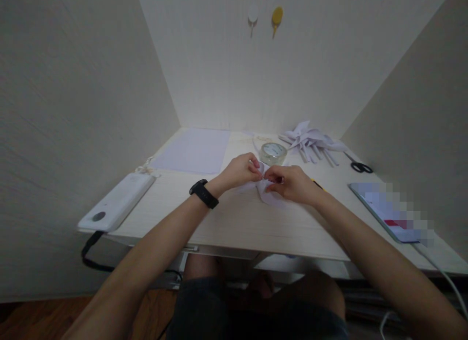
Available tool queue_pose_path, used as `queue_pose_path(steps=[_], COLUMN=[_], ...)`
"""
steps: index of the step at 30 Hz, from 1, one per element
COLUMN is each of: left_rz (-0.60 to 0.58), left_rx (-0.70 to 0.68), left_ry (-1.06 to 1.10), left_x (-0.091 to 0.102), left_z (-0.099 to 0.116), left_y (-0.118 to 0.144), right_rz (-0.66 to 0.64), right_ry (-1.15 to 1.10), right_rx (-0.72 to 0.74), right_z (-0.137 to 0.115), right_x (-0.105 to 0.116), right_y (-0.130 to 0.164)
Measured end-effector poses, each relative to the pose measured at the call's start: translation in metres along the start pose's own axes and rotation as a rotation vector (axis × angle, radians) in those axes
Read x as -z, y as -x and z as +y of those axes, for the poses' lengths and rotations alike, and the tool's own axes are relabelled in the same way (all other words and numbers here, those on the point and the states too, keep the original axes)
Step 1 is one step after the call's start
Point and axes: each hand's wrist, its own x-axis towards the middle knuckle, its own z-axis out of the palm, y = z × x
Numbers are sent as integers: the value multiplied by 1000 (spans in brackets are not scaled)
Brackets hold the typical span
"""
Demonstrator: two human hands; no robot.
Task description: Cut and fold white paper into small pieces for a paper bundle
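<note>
L hand [239, 170] + R hand [290, 183] pinching folded paper [266, 193] | tape roll [273, 153] just behind | scissors [360, 166] far R

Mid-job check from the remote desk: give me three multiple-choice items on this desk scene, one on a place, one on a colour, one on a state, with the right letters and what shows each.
1. Where do the scissors lie?
A. right of the pile of folded paper pieces
B. on the white sheet
C. under the desk

2. What colour is the wristband on the left hand?
A. yellow
B. black
C. red

3. What are the hands doing with the small white paper piece?
A. lying flat beside it
B. only the right hand touches it
C. both pinch it between the fingertips

Answers:
1 A, the scissors sit on the desk just right of the pile.
2 B, the band at the left wrist is black.
3 C, both hands meet over the paper, near the tape roll, fingers closed on it.
</note>
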Motion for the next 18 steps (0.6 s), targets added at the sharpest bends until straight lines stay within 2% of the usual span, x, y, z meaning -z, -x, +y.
queue_pose_path(steps=[5,11,14,18], left_rz=[-53,-93,-124,-138], left_rx=[74,100,74,59], left_ry=[147,234,224,180], left_x=[3,2,1,1], left_z=[3,1,0,7], left_y=[0,1,2,5], right_rz=[36,135,114,48], right_ry=[-193,-241,-332,-349], right_rx=[-39,-125,-149,-209], right_z=[0,2,4,6], right_x=[1,-2,-4,-4], right_y=[-1,-3,-3,-4])
